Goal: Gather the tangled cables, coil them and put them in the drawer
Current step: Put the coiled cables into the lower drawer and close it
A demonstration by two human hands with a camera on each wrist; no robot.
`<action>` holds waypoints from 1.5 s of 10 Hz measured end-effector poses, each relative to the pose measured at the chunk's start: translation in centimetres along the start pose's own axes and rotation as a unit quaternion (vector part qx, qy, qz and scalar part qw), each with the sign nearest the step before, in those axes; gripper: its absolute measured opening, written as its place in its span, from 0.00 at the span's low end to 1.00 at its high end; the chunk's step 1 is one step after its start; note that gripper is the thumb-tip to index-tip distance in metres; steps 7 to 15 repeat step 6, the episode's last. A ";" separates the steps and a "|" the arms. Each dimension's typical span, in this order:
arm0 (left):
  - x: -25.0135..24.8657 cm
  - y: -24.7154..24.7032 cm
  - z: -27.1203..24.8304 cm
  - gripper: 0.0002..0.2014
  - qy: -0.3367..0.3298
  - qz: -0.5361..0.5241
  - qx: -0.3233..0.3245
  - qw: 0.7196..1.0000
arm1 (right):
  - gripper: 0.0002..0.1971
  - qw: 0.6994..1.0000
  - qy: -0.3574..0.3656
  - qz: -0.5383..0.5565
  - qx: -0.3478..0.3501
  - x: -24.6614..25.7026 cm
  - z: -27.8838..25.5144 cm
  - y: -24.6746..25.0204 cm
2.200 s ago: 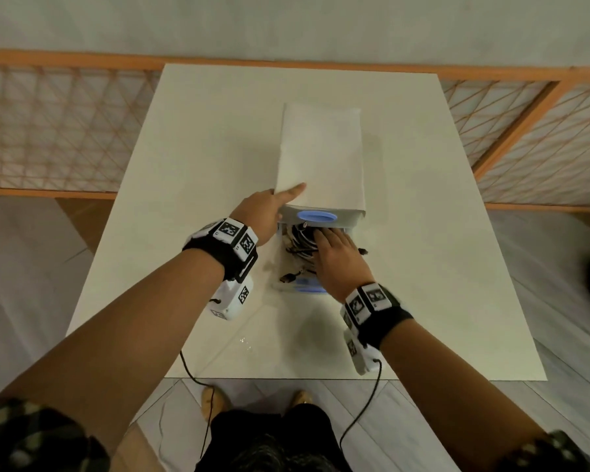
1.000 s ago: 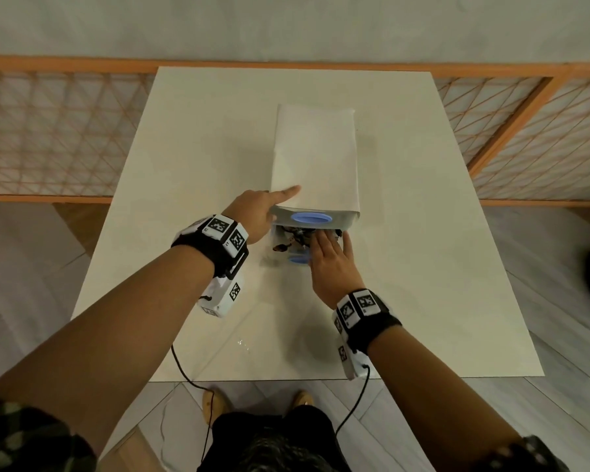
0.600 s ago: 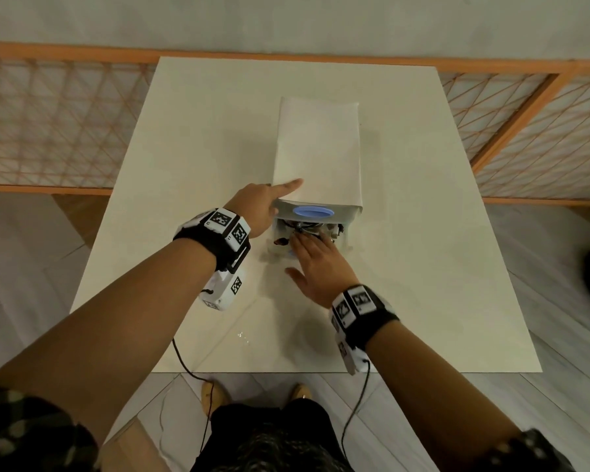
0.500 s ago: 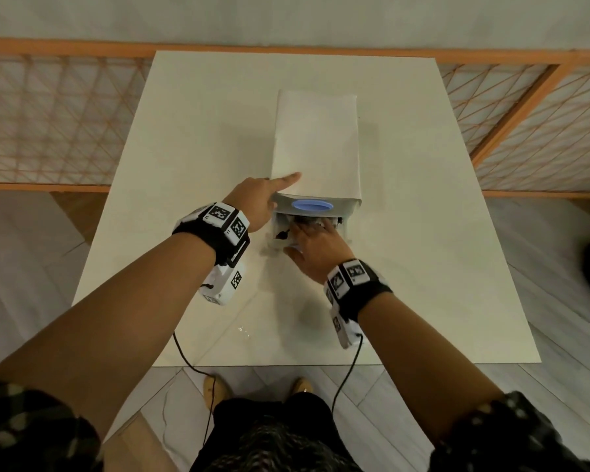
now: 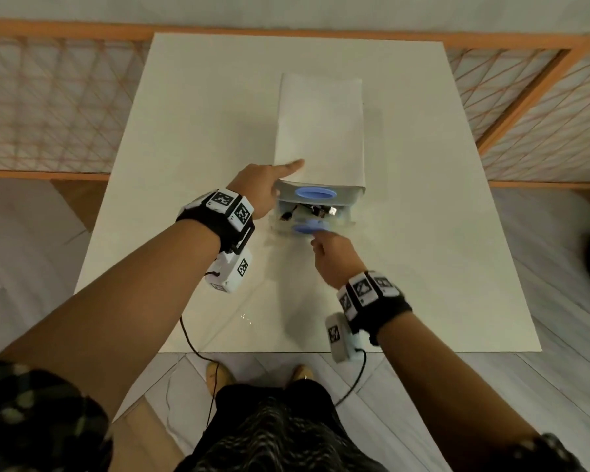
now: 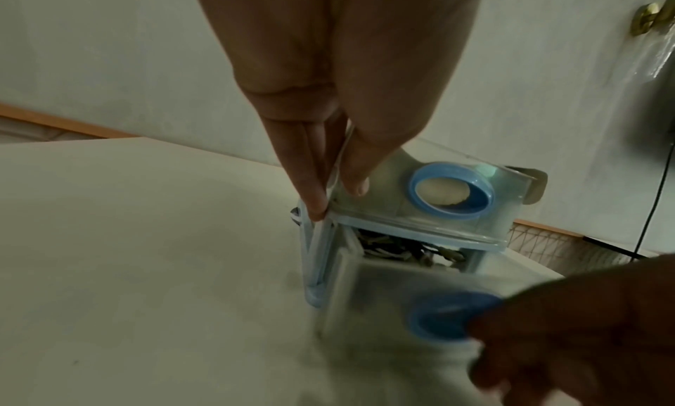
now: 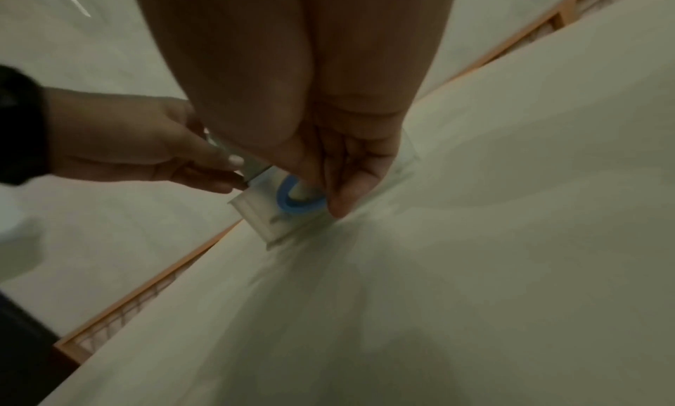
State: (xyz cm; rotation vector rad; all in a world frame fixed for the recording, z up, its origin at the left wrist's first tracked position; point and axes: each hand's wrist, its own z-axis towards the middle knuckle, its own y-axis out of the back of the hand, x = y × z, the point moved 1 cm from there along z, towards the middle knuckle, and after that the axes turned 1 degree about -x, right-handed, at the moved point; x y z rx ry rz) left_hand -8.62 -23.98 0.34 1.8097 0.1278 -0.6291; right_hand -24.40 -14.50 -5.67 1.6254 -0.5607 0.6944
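Observation:
A small translucent drawer unit with a white top stands mid-table. Its lower drawer sticks out a little, with dark tangled cables inside, also seen as cables in the left wrist view. My left hand holds the unit's front left corner, forefinger along the top; finger and thumb pinch the edge. My right hand is in front of the drawer, straight fingertips touching its front beside the blue ring handle.
The white table is ringed by an orange wooden lattice rail. The unit's shut upper drawer has its own blue ring. Wrist-camera cords hang off the near table edge.
The lower drawer has slid most of the way into the unit. My right hand came out of it, off the cables, and now touches its front. The left hand stays on the corner.

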 end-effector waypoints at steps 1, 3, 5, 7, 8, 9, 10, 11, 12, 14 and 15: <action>0.1 0.0 0.0 0.32 0.002 -0.012 -0.005 1.000 | 0.19 0.998 -0.050 -0.033 0.017 -0.6 2.9 0.0; 0.3 -0.2 0.3 0.32 0.004 -0.013 -0.011 1.000 | 0.19 0.995 -0.066 -0.060 0.044 -0.4 3.9 -0.4; -0.2 0.2 -0.1 0.36 -0.009 -0.007 0.018 1.000 | 0.21 0.995 -0.077 -0.038 0.045 0.1 3.0 0.4; -0.7 0.6 -1.8 0.45 -0.005 -0.052 0.000 0.999 | 0.19 0.998 -0.037 -0.051 0.002 0.2 0.6 1.9; -0.7 0.6 -1.8 0.45 -0.005 -0.052 0.000 0.999 | 0.19 0.998 -0.037 -0.051 0.002 0.2 0.6 1.9; -0.7 0.6 -1.8 0.45 -0.005 -0.052 0.000 0.999 | 0.19 0.998 -0.037 -0.051 0.002 0.2 0.6 1.9; -0.7 0.6 -1.8 0.45 -0.005 -0.052 0.000 0.999 | 0.19 0.998 -0.037 -0.051 0.002 0.2 0.6 1.9; -0.7 0.6 -1.8 0.45 -0.005 -0.052 0.000 0.999 | 0.19 0.998 -0.037 -0.051 0.002 0.2 0.6 1.9; -0.7 0.6 -1.8 0.45 -0.005 -0.052 0.000 0.999 | 0.19 0.998 -0.037 -0.051 0.002 0.2 0.6 1.9; -0.7 0.6 -1.8 0.45 -0.005 -0.052 0.000 0.999 | 0.19 0.998 -0.037 -0.051 0.002 0.2 0.6 1.9; -0.7 0.6 -1.8 0.45 -0.005 -0.052 0.000 0.999 | 0.19 0.998 -0.037 -0.051 0.002 0.2 0.6 1.9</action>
